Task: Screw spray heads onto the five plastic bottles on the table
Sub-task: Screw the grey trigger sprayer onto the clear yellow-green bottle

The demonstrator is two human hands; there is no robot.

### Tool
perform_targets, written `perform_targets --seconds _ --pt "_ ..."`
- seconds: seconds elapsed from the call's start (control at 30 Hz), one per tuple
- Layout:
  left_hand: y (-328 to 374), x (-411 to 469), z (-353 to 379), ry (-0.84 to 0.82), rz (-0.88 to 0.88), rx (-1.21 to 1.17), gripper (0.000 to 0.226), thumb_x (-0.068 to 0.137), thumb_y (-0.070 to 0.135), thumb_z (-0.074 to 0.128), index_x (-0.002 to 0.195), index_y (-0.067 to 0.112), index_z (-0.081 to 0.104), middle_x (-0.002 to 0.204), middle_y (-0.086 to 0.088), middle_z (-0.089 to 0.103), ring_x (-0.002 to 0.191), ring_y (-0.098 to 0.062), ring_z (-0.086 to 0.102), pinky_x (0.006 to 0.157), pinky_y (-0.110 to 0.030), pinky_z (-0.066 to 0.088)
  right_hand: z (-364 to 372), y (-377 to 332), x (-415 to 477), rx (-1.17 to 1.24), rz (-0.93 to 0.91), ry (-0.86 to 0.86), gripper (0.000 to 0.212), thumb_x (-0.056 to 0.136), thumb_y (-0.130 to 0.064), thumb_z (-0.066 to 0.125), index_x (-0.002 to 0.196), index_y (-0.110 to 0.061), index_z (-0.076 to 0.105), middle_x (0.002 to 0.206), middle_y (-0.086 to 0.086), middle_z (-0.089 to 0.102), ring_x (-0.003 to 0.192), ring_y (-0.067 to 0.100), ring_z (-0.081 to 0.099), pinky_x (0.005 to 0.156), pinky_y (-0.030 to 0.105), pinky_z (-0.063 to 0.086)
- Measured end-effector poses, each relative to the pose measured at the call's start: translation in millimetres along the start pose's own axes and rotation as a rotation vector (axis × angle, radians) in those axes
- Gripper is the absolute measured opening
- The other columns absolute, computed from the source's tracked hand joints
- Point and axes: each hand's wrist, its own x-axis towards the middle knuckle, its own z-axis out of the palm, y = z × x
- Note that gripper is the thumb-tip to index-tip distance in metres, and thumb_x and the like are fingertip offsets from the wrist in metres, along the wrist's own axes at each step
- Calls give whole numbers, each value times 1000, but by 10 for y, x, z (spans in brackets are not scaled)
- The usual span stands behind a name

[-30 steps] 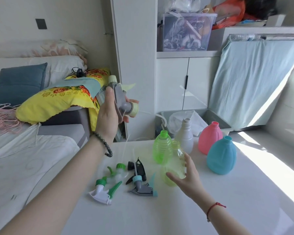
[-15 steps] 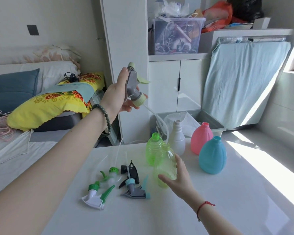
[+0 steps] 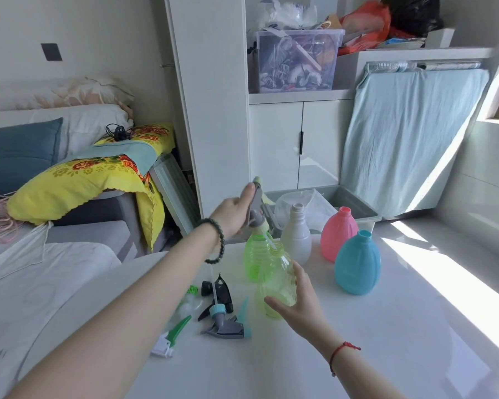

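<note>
My left hand (image 3: 233,215) grips a grey spray head (image 3: 255,210) with a pale yellow collar, held just above the bottles; its thin tube runs down into the neck of the clear yellow-green bottle (image 3: 277,276). My right hand (image 3: 296,305) holds that bottle from the right, low on its side. Behind it stand a bright green bottle (image 3: 252,256), a white bottle (image 3: 296,234), a pink bottle (image 3: 339,233) and a blue bottle (image 3: 356,263), all uncapped. On the table to the left lie a black spray head (image 3: 218,292), a grey and teal one (image 3: 226,326) and a white and green one (image 3: 170,335).
The white table (image 3: 386,341) has a sunlit patch on the right. A grey bin (image 3: 355,207) with a plastic bag sits beyond the far edge, before white cabinets (image 3: 300,145). A bed (image 3: 26,277) and yellow cushion (image 3: 78,182) lie to the left.
My left hand has come down and rightward with the grey spray head, from head height to just over the bottles, and the tube's end has entered the yellow-green bottle's neck. My right hand stays on that bottle.
</note>
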Motion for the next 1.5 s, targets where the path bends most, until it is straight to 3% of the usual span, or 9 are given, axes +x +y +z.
perform_targets --seconds 0.3,0.63,0.8,0.9,1.03,1.1,1.23,1.33,1.5 --pt "-145 83 438 22 -67 -245 53 81 66 36 65 16 46 67 -2 46 65 -15 41 65 -29 41 -27 6 22 -15 7 -33 85 69 -29 76 137 -21 26 129 -9 40 121 7 36 100 18 26" --pt "-175 170 575 -60 24 -140 62 70 72 47 35 23 35 51 8 54 54 -5 50 64 -26 40 -234 -256 70 76 57 -100 92 69 -49 71 142 -24 20 139 -12 32 130 4 29 107 23 24" --pt "-177 175 559 -109 57 -239 59 74 66 51 36 23 38 43 8 46 40 -4 41 48 -17 34 -313 -584 277 255 -23 -35 39 84 -32 61 118 -20 48 118 -10 58 117 9 51 105 36 40" --pt "-204 149 585 -56 29 -373 39 69 61 61 70 22 56 50 13 55 51 2 54 59 -15 43 -269 -637 347 200 -47 -9 17 87 -23 60 101 -29 53 90 -14 60 92 8 58 91 25 46" --pt "-325 50 599 -82 20 -586 66 53 82 47 86 25 56 60 16 61 63 1 59 77 -33 41 -278 -641 385 146 -47 10 38 86 -23 61 120 -11 51 91 0 61 92 11 58 76 -1 39" --pt "-498 -34 655 -104 72 -588 73 54 89 35 94 32 57 84 21 68 85 9 61 88 -29 41 -305 -652 404 136 -44 1 37 85 -23 62 117 -6 53 92 2 62 91 13 57 77 3 41" --pt "-913 -223 855 -206 216 -335 90 54 72 61 130 31 34 132 14 47 127 1 38 105 -20 32 -320 -676 416 157 -35 -29 39 80 -22 68 111 -1 58 89 -1 62 86 12 58 81 22 46" --pt "-1047 -224 894 -202 180 -159 79 64 44 71 122 53 17 126 22 40 127 -3 35 96 -18 29 -311 -692 405 170 -17 -34 35 75 -21 73 105 -7 63 101 8 69 99 18 64 90 31 50" --pt "-1107 -207 930 -183 179 -101 78 71 35 72 128 39 19 121 13 48 116 -2 44 87 -9 34 -206 -654 387 181 10 91 30 68 -22 78 93 -12 63 93 4 70 94 17 65 89 37 51"
